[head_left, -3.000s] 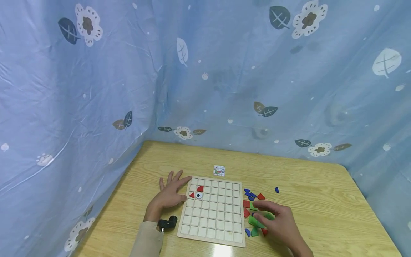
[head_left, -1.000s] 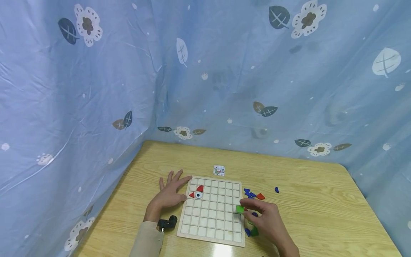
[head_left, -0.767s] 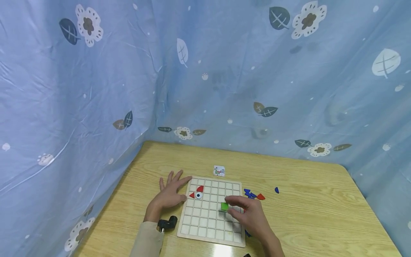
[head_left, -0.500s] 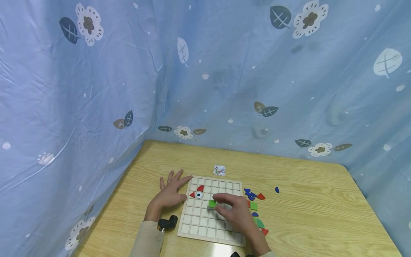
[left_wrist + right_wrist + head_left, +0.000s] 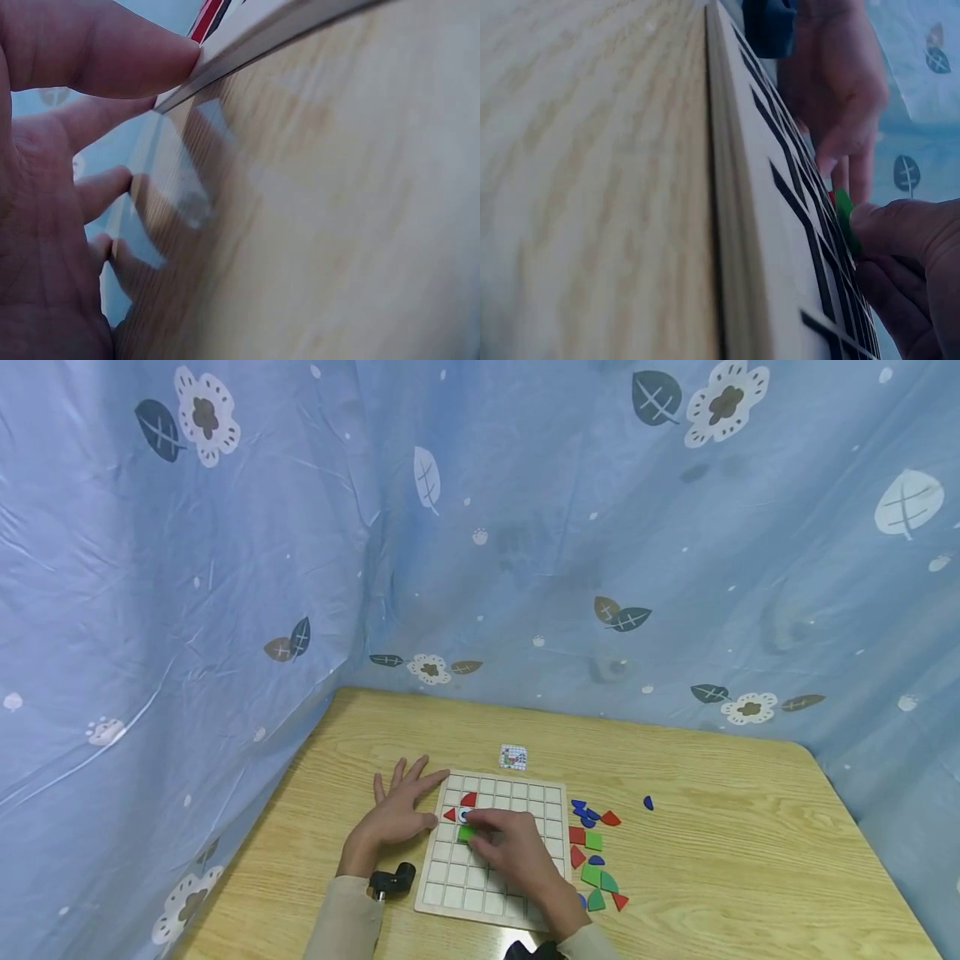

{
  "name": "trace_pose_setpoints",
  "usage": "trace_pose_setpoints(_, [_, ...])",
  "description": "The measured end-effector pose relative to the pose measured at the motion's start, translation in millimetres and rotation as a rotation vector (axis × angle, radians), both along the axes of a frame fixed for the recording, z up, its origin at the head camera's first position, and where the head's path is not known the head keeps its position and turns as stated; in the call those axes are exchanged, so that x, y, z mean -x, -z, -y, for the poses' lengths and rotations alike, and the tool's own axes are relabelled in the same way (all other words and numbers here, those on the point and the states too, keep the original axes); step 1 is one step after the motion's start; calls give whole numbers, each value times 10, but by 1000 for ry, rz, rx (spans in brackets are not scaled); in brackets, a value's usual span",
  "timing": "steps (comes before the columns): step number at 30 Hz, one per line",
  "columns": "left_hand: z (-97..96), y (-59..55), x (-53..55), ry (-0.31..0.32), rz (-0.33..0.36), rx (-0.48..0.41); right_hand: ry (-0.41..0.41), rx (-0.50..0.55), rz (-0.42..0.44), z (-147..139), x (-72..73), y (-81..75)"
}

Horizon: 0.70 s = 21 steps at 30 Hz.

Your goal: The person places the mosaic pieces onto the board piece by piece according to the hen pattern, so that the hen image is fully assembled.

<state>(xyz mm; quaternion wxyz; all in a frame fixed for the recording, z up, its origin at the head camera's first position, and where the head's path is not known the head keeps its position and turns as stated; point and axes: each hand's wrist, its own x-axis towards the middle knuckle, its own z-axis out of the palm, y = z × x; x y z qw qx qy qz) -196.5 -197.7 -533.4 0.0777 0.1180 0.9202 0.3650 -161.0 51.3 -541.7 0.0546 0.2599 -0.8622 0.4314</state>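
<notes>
Green tile (image 5: 465, 834) has shifted left to lower centre, right hand (image 5: 516, 853) pinching it; likely light, stiff, best edge-gripped. Left hand (image 5: 397, 814) spread, empty.

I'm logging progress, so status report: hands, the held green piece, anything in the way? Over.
Right hand pinching green piece over board. Left hand touching board edge. Nothing visibly blocking.

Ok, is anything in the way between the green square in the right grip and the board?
Nothing visible stands in the way. The right grip pinches the green square at the board, just below the white eye piece in the head view; what lies directly beneath is partly hidden.
</notes>
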Motion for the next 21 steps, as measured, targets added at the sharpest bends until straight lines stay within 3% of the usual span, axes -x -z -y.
trace_pose_setpoints(8, [4,13,8,5,-6,10,29,-98,-56,66,-17,-14])
trace_pose_setpoints(21, [0,-1,2,-3,-1,-3,40,-93,-61,116,-18,-7])
